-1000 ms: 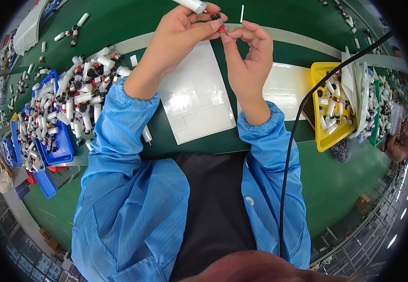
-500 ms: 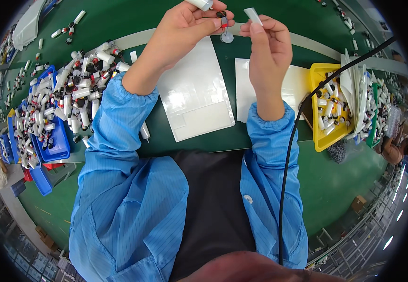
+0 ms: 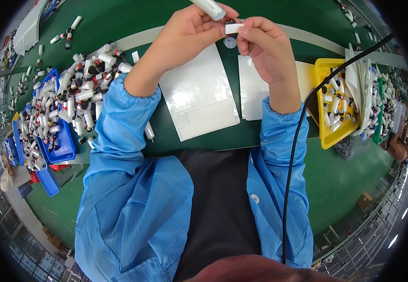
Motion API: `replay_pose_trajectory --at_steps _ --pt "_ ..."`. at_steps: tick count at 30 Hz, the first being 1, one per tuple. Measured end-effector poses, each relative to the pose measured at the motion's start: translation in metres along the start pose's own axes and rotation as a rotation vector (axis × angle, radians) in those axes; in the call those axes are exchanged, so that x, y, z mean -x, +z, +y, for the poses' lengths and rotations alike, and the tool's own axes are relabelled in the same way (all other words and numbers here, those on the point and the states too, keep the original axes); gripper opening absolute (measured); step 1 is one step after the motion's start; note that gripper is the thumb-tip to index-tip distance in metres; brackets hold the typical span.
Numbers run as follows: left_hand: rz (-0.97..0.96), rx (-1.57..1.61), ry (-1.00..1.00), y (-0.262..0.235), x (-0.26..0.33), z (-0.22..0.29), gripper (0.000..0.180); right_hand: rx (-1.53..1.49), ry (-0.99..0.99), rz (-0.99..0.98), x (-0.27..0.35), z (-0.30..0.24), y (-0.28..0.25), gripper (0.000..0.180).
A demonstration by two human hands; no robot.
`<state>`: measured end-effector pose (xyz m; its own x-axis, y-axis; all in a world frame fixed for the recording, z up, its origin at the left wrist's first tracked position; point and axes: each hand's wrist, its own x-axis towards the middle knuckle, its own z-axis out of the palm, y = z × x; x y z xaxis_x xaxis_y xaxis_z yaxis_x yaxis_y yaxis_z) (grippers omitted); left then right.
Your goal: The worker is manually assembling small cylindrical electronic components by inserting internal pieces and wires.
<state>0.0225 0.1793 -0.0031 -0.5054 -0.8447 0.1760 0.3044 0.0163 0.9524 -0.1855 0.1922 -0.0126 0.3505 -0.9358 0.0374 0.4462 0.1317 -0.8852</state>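
Note:
At the top middle, my left hand [image 3: 191, 35] is closed round a white plastic tube [image 3: 209, 8]. Below the tube's end, a small dark and red piece [image 3: 230, 21] shows at the fingertips, with a round translucent disc [image 3: 230, 43] hanging under it. My right hand [image 3: 270, 49] pinches a small white strip [image 3: 234, 28] between thumb and forefinger. The strip lies across the small piece, close to my left thumb; whether it sticks there I cannot tell. Beneath my hands lie a glossy white sheet [image 3: 199, 94] and a second white sheet [image 3: 252, 94].
At the left a big heap of white tubes [image 3: 85, 89] spreads around a blue tray [image 3: 63, 145]. A yellow tray [image 3: 328, 138] of white tubes stands at the right, beside upright white sheets [image 3: 361, 89]. A black cable [image 3: 294, 155] runs down past my right arm.
My right hand has moved left to my left hand, bringing the white strip against the small piece. The tube in my left hand now shows more of its length.

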Motion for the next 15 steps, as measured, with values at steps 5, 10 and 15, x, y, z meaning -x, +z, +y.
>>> replay_pose_trajectory --at_steps 5,10,15 --pt "0.011 0.005 -0.036 0.003 0.0 -0.001 0.024 0.051 0.006 0.047 0.001 0.002 0.001 0.013" --pt "0.082 0.025 0.008 0.005 0.001 -0.004 0.027 0.048 -0.007 0.069 0.001 0.006 0.008 0.011" --pt "0.063 -0.228 0.043 0.0 0.008 0.001 0.037 0.089 -0.076 0.146 0.003 0.01 0.012 0.011"
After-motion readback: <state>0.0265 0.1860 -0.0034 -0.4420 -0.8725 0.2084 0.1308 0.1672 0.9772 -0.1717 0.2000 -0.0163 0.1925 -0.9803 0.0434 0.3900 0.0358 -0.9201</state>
